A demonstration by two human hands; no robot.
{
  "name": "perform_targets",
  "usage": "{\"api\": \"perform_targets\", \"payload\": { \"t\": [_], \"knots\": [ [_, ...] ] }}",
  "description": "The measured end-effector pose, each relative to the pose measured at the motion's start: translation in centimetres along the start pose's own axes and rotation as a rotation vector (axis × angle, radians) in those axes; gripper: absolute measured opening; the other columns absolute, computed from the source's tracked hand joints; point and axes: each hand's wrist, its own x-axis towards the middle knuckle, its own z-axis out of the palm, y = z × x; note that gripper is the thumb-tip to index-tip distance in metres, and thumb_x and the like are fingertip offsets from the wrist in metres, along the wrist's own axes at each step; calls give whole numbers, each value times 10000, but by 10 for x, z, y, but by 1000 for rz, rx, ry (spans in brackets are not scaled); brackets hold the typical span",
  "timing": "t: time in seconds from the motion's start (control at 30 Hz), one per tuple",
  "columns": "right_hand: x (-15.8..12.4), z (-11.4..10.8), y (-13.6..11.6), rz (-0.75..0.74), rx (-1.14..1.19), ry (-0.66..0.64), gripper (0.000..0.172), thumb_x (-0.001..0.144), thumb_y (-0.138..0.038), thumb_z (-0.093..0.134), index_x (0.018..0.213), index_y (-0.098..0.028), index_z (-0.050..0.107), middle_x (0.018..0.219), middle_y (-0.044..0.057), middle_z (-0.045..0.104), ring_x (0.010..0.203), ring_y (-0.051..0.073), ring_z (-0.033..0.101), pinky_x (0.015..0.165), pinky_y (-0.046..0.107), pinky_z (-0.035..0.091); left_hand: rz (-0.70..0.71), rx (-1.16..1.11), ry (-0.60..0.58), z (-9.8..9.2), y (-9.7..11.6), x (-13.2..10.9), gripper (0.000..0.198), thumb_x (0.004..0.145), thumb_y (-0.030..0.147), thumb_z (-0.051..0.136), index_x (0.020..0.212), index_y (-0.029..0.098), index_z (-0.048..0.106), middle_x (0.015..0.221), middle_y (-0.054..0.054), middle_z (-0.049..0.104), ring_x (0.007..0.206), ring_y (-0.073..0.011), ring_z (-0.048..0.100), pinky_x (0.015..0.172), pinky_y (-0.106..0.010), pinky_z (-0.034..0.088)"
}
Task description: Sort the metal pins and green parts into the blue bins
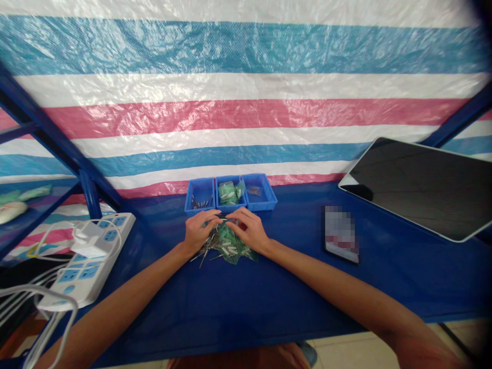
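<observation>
My left hand (pixel 200 229) and my right hand (pixel 249 230) meet just in front of the trays, fingertips close together. Both are closed in a pinch on a thin metal rod (pixel 223 219) that spans the small gap between them; its exact kind is too small to make out. Beneath my hands lies a pile of thin metal rods (pixel 204 254) on the left. Beside them, a crumpled green plastic bag (pixel 238 251) has short white tubes (pixel 229 250) on it. My hands hide part of this pile.
Three blue trays stand behind my hands: a left one (pixel 191 199) with dark rods, a middle one (pixel 231 208) with a green bag, a right one (pixel 265 205) with small pieces. A phone (pixel 341 236) and a dark-screened device (pixel 426 187) lie right; a power strip (pixel 98 277) lies left.
</observation>
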Motion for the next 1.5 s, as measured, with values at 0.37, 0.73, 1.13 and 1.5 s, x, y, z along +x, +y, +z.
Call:
{"api": "perform_targets", "payload": {
  "t": [0.37,0.73,1.13,1.5],
  "knots": [
    [2,1,-2,43,-23,40,188,925,-313,478,883,-191,615,755,26,576,634,138,505,622,264,414,43,-57,-65,-1,3,4,264,777,221,687,1032,172,646,838,-35,709,759,-144,654,756,-278,526],
    [1,0,-2,46,-12,34,192,905,-340,508,943,-191,624,750,23,565,628,136,501,622,256,419,29,-21,-22,-2,7,8,54,833,175,611,799,163,651,737,-20,665,705,-124,584,706,-273,468],
    [2,-2,-4,2,-22,47,209,923,-299,478,849,-181,633,785,51,590,737,157,542,685,281,441,6,-27,-25,-3,10,7,94,816,257,640,849,172,664,747,-30,670,650,-122,576,665,-276,482],
    [1,2,4,39,-56,67,253,930,-308,464,824,-179,655,767,45,591,706,148,544,665,269,430,-22,-130,12,-2,11,3,69,832,167,572,889,162,611,894,-66,711,799,-145,658,766,-291,521]
  ]
}}
